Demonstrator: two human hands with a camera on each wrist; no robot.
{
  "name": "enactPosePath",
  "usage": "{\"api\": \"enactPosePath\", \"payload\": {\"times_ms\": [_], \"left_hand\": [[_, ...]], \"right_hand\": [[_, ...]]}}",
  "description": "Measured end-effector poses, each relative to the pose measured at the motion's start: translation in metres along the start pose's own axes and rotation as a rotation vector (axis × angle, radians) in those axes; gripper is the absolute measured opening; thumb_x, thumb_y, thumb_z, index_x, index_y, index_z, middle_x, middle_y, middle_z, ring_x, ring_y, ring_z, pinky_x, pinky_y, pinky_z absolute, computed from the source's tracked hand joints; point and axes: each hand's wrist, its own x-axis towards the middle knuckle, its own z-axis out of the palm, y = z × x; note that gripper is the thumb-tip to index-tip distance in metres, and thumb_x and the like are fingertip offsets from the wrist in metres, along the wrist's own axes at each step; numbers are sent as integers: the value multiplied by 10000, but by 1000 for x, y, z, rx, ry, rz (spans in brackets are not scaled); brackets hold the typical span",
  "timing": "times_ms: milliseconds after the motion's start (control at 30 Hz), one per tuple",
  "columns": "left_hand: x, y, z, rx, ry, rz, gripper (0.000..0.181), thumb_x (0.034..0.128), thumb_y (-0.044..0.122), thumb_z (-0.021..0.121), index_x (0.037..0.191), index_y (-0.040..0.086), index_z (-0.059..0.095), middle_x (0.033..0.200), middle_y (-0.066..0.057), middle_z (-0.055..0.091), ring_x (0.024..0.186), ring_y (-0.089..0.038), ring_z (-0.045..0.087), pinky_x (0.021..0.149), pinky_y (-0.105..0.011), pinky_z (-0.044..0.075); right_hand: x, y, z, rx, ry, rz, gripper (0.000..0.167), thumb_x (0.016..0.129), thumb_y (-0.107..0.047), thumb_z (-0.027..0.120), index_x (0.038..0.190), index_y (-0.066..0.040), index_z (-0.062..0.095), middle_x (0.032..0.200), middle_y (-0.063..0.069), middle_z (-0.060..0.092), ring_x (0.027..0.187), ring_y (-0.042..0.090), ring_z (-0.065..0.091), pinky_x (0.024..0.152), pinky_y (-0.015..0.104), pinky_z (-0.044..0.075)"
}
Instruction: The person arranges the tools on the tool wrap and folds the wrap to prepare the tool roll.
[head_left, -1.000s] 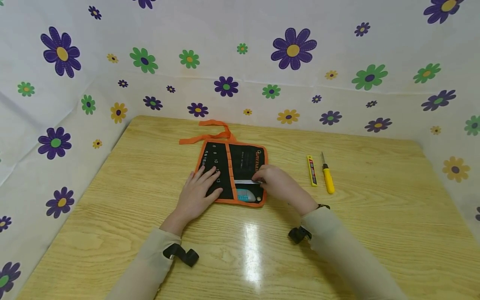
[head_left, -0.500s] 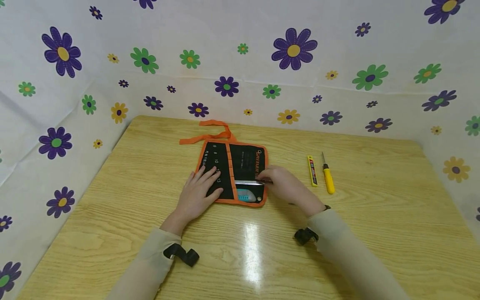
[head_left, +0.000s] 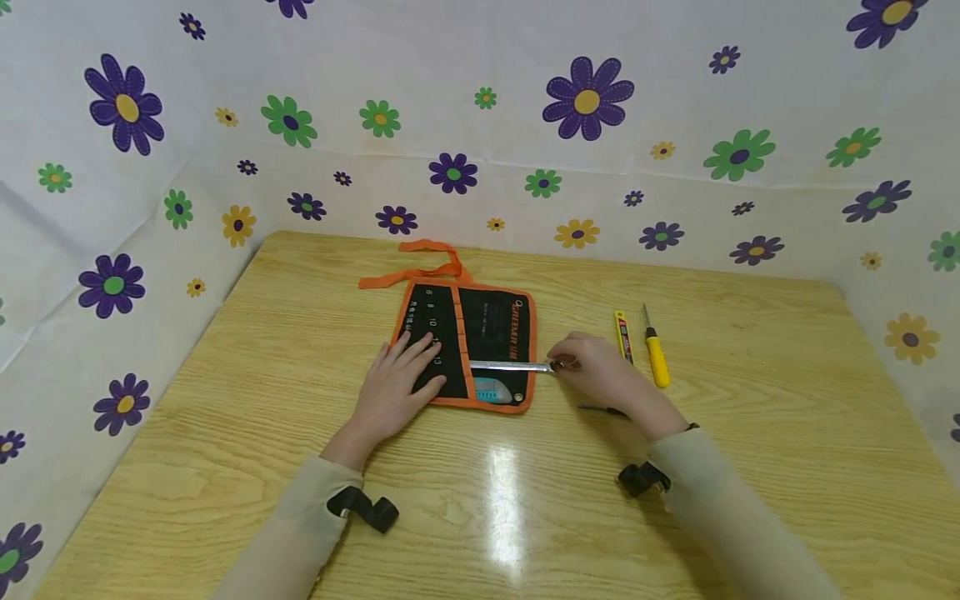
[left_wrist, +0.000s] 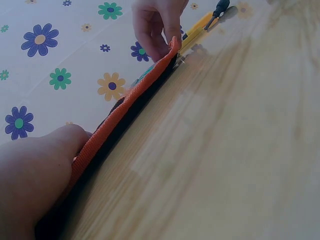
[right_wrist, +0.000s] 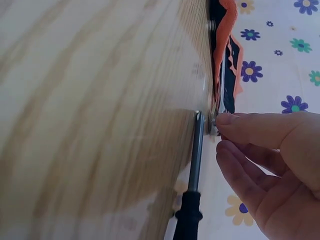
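Head view: our spread left grip (head_left: 393, 387) rests on the pouch (head_left: 491, 312). One teal tool (head_left: 491, 390) is left pocketed; the wrench (head_left: 510, 366) sits partly out, work seemingly midway, pinched by our right grip (head_left: 603, 375). A dark screwdriver (right_wrist: 194, 175), yellow box (head_left: 623, 336) and yellow screwdriver (head_left: 657, 360) lie on the counter (head_left: 787, 417).

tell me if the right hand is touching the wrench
Touching. The head view shows the right hand pinching the end of the wrench; the right wrist view shows the thumb against it.
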Motion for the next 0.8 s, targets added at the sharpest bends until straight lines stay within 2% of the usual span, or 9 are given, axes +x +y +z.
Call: {"api": "enactPosePath", "payload": {"times_ms": [233, 800], "left_hand": [[0, -1, 0, -4, -1, 0, 583, 979, 478, 460, 1471, 171, 408, 1536, -9, 306, 1443, -268, 132, 1151, -469, 27], [0, 1, 0, -9, -4, 1, 580, 979, 469, 463, 1471, 166, 408, 1537, -11, 305, 1443, -267, 132, 1152, -467, 25]], "right_hand": [[-6, 9, -2, 7, 4, 36, 142, 819, 40, 704, 960, 23, 712, 847, 57, 626, 744, 172, 559, 679, 322, 509], [-8, 11, -1, 26, 2, 89, 107, 840, 16, 695, 945, 4, 713, 827, 54, 654, 744, 165, 593, 683, 330, 522]]}}
